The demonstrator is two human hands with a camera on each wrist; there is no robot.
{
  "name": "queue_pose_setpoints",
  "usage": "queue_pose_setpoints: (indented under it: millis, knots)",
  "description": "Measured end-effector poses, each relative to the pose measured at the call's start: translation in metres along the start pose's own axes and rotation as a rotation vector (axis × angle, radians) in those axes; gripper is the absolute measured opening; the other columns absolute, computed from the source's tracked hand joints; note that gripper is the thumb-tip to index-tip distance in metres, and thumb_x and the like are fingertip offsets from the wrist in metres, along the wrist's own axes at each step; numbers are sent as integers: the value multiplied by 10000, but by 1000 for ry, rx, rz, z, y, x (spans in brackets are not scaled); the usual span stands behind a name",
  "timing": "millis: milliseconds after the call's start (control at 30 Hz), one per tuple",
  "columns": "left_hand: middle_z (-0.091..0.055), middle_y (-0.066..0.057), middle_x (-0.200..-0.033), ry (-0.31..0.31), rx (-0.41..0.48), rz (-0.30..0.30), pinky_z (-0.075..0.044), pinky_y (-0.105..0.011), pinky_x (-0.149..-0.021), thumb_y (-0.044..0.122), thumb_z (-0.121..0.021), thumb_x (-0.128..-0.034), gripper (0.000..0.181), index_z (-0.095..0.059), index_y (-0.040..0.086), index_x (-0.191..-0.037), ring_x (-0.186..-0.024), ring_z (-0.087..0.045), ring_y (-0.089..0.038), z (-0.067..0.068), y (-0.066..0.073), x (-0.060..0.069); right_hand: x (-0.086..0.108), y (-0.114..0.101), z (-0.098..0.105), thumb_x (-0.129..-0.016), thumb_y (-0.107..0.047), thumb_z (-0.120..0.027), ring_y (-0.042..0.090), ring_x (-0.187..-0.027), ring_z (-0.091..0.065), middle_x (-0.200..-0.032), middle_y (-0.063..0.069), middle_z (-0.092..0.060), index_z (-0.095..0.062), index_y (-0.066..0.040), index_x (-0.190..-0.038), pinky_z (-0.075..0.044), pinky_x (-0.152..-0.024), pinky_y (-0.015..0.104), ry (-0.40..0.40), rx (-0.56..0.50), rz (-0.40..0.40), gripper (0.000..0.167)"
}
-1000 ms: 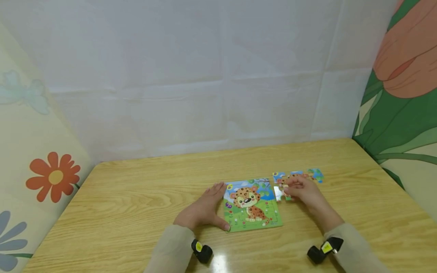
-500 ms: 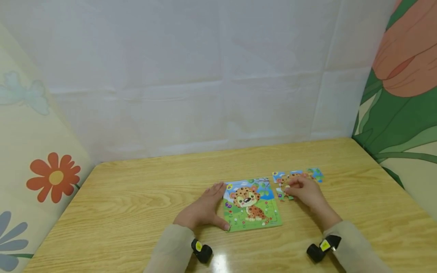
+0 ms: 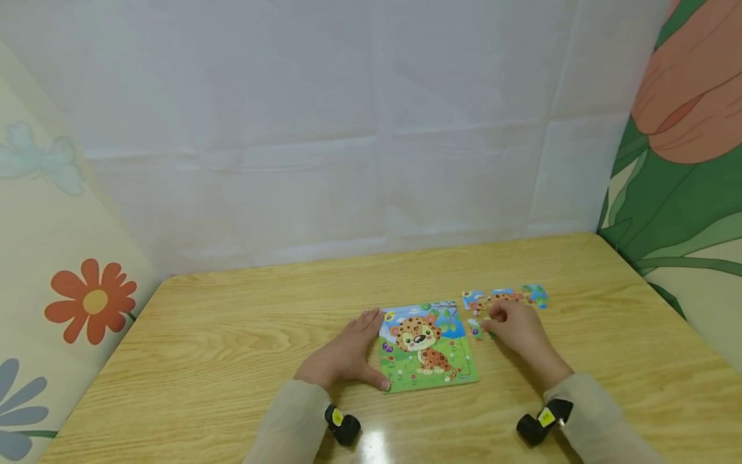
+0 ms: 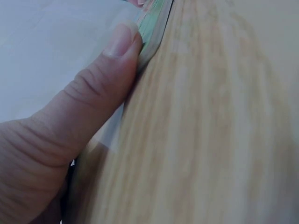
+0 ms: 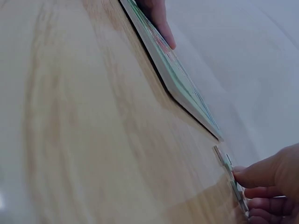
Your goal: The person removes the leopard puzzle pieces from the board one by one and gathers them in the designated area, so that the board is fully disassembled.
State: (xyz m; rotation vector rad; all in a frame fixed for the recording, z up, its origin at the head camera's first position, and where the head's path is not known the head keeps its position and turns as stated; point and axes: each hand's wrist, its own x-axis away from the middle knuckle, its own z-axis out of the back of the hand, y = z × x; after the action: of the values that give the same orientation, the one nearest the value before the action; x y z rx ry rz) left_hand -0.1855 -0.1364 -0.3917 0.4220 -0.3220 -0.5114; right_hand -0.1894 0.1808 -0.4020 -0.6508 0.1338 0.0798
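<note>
We judged that the left hand (image 3: 346, 351), fingers extended, steadied the leopard board (image 3: 426, 351) at its left edge, while the right hand (image 3: 518, 325), fingers half hidden, seemingly pinched a puzzle piece (image 3: 476, 330) just right of the board.

The right grip (image 3: 517, 325) partly hides puzzle pieces (image 3: 503, 298).

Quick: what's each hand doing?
Left hand: open, against the square, green-and-blue leopard-printed board.
Right hand: curled, touching flat, multicoloured jigsaw pieces; whether it grips one is unclear.
</note>
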Motion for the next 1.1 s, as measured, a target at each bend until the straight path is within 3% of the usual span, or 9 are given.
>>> queue_pose_setpoints:
  millis: [300, 467, 767, 1100]
  knots:
    - [-67, -137, -1553, 3, 14, 2, -61, -441, -1166, 490, -826, -564, 1247, -120, 23, -1480, -1428, -36, -284, -1, 0, 1, 0, 3, -2, -797, -193, -695, 185, -720, -539, -787, 64, -619, -646, -6, -904, -455, -642, 329, -30, -32, -38, 221]
    - [-66, -136, -1553, -1, 14, 1, -56, -438, -1166, 493, -824, -564, 1251, -116, 21, -1480, -1428, -34, -281, -1, 0, 0, 0, 3, -1, -828, -215, -658, 186, -739, -541, -809, 67, -628, -653, -25, -914, -442, -638, 298, -8, -76, -64, 208]
    - [-59, -132, -1555, -7, 11, 5, -58, -430, -1167, 499, -822, -564, 1258, -106, 21, -1481, -1428, -32, -278, 1, 1, -1, -2, -10, 3, -866, -183, -621, 200, -739, -523, -793, 80, -634, -670, -9, -911, -433, -630, 307, 55, -112, -17, 187]
    - [-38, -108, -1557, -18, 14, 19, -62, -432, -1165, 518, -816, -555, 1274, -88, 41, -1485, -1428, -19, -265, 1, 2, 0, -3, -29, -2, -853, -121, -638, 135, -689, -531, -781, 70, -641, -665, -9, -899, -451, -606, 252, 40, -237, 29, 125]
